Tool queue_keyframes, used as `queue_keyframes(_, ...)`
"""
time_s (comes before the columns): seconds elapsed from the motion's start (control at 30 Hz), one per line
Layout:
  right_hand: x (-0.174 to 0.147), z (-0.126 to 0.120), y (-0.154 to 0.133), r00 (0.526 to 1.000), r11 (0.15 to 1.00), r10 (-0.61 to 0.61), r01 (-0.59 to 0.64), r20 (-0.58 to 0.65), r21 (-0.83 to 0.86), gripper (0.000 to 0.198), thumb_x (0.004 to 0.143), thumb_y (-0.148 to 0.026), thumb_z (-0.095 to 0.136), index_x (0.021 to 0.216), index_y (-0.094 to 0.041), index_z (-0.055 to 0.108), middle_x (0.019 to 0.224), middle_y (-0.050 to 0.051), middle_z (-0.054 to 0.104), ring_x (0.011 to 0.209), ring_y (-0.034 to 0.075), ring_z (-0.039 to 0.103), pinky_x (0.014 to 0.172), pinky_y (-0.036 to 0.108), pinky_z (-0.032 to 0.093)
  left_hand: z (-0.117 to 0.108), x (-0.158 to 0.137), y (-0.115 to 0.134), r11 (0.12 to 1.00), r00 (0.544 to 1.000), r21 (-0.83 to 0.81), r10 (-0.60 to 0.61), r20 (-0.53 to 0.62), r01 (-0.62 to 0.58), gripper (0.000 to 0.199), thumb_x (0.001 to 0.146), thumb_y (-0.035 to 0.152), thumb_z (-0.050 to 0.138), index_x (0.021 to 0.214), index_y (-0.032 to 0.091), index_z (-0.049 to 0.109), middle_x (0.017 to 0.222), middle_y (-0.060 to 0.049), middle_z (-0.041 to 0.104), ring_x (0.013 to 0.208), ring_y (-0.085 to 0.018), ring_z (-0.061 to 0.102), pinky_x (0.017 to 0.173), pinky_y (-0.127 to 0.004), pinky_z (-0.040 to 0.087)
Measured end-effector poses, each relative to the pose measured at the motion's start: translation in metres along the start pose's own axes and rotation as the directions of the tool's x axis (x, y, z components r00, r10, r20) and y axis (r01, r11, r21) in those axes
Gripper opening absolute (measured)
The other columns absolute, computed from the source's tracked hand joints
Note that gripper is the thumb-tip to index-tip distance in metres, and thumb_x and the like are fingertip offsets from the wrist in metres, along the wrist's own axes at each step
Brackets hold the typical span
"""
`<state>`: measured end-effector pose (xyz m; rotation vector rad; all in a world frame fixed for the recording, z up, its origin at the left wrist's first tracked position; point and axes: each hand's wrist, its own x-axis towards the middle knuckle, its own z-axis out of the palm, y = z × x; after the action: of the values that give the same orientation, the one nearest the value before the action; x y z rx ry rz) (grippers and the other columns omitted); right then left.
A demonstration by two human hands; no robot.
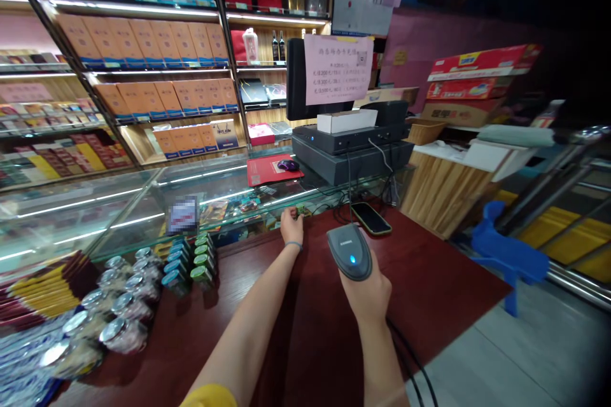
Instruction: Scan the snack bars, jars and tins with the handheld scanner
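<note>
My right hand (372,289) is wrapped round a dark grey barcode scanner (351,251), whose blue light is lit. Above the dark red counter top (267,280), my left hand (291,227) reaches forward with its fingers curled. At those fingertips is a small green item (301,210), too small to make out clearly. A phone (371,218) lies just beyond the scanner. Several green-lidded cans (203,257) and blue-lidded cans (176,267) stand in rows to the left of my left arm.
Clear jars with silvery lids (124,324) stand at the left. Behind the counter are a glass display case (191,187), a mouse (287,165), a black cash register base (334,159) and a monitor bearing a pink sign (338,70). A blue stool (510,248) is on the right.
</note>
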<state>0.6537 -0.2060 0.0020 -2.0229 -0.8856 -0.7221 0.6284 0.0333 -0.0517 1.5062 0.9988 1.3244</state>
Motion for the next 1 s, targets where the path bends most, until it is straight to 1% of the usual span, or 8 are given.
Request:
queue_keyframes(0.13, 0.0, 0.002, -0.002, 1.0, 0.999, 0.009, -0.01, -0.019, -0.032, 0.032, 0.081, -0.043, 0.059, 0.099, -0.016, 0.063, 0.054, 0.004, 0.063, 0.044, 0.021, 0.058, 0.047, 0.028, 0.039, -0.014, -0.007, 0.01, 1.0, 1.0, 0.009, -0.004, -0.02, 0.004, 0.035, 0.071, 0.015, 0.072, 0.103, 0.02, 0.058, 0.101, -0.005, 0.055, 0.097, -0.02, 0.056, 0.099, -0.041, 0.042)
queue_keyframes(0.27, 0.0, 0.004, -0.003, 1.0, 0.999, -0.016, 0.016, -0.005, -0.042, 0.04, 0.079, -0.047, 0.06, 0.101, -0.015, 0.065, 0.054, 0.005, 0.063, 0.044, 0.022, 0.057, 0.048, 0.029, 0.037, -0.042, -0.022, 0.031, 0.998, 0.999, -0.047, 0.04, -0.006, -0.04, 0.039, 0.073, 0.02, 0.074, 0.109, 0.02, 0.059, 0.1, -0.006, 0.056, 0.095, -0.02, 0.058, 0.097, -0.041, 0.045)
queue_keyframes(0.43, -0.003, 0.005, -0.003, 0.996, 0.994, -0.084, 0.082, -0.021, -0.079, 0.042, 0.078, -0.047, 0.059, 0.1, -0.013, 0.065, 0.051, 0.006, 0.06, 0.044, 0.02, 0.053, 0.048, 0.028, 0.033, -0.096, -0.059, 0.069, 0.964, 0.993, -0.25, 0.11, 0.049, -0.095, 0.037, 0.076, 0.024, 0.074, 0.109, 0.02, 0.059, 0.106, -0.008, 0.058, 0.098, -0.02, 0.06, 0.092, -0.038, 0.049)
queue_keyframes(0.5, -0.005, 0.005, -0.005, 0.995, 0.993, -0.096, 0.095, -0.01, -0.076, 0.04, 0.078, -0.048, 0.058, 0.098, -0.014, 0.065, 0.054, 0.006, 0.061, 0.045, 0.02, 0.054, 0.049, 0.028, 0.032, -0.123, -0.075, 0.082, 0.955, 0.987, -0.268, 0.15, 0.065, -0.127, 0.037, 0.078, 0.026, 0.073, 0.112, 0.021, 0.059, 0.112, -0.009, 0.058, 0.101, -0.021, 0.061, 0.091, -0.038, 0.051)
queue_keyframes(0.6, -0.009, 0.005, -0.013, 0.993, 0.992, -0.115, 0.116, 0.023, -0.055, 0.04, 0.078, -0.052, 0.059, 0.094, -0.015, 0.066, 0.052, 0.005, 0.06, 0.046, 0.02, 0.053, 0.05, 0.027, 0.03, -0.167, -0.095, 0.094, 0.96, 0.981, -0.214, 0.194, 0.03, -0.183, 0.037, 0.081, 0.029, 0.072, 0.114, 0.023, 0.059, 0.114, -0.009, 0.057, 0.104, -0.021, 0.06, 0.09, -0.036, 0.052)
queue_keyframes(0.7, -0.015, 0.004, -0.023, 0.983, 0.985, -0.168, 0.17, 0.068, -0.017, 0.039, 0.079, -0.049, 0.059, 0.097, -0.015, 0.065, 0.058, 0.007, 0.063, 0.05, 0.02, 0.056, 0.053, 0.028, 0.031, -0.212, -0.107, 0.094, 0.966, 0.976, -0.138, 0.215, -0.042, -0.219, 0.035, 0.081, 0.032, 0.072, 0.113, 0.023, 0.061, 0.111, -0.008, 0.057, 0.104, -0.022, 0.059, 0.089, -0.036, 0.052)
queue_keyframes(0.83, -0.027, 0.002, -0.04, 0.953, 0.958, -0.285, 0.28, 0.098, 0.064, 0.035, 0.079, -0.041, 0.059, 0.102, -0.015, 0.064, 0.063, 0.006, 0.067, 0.055, 0.021, 0.06, 0.055, 0.027, 0.034, -0.263, -0.113, 0.082, 0.98, 0.975, -0.04, 0.187, -0.118, -0.193, 0.033, 0.081, 0.034, 0.071, 0.111, 0.025, 0.062, 0.11, -0.008, 0.057, 0.107, -0.023, 0.056, 0.092, -0.037, 0.051)
queue_keyframes(1.0, -0.042, 0.002, -0.058, 0.869, 0.867, -0.481, 0.453, 0.112, 0.207, 0.03, 0.08, -0.034, 0.056, 0.102, -0.015, 0.065, 0.067, 0.006, 0.069, 0.06, 0.02, 0.064, 0.058, 0.027, 0.039, -0.297, -0.116, 0.061, 0.982, 0.958, -0.004, 0.182, -0.222, -0.187, 0.036, 0.079, 0.031, 0.073, 0.113, 0.025, 0.063, 0.113, -0.008, 0.056, 0.112, -0.024, 0.054, 0.097, -0.037, 0.049)
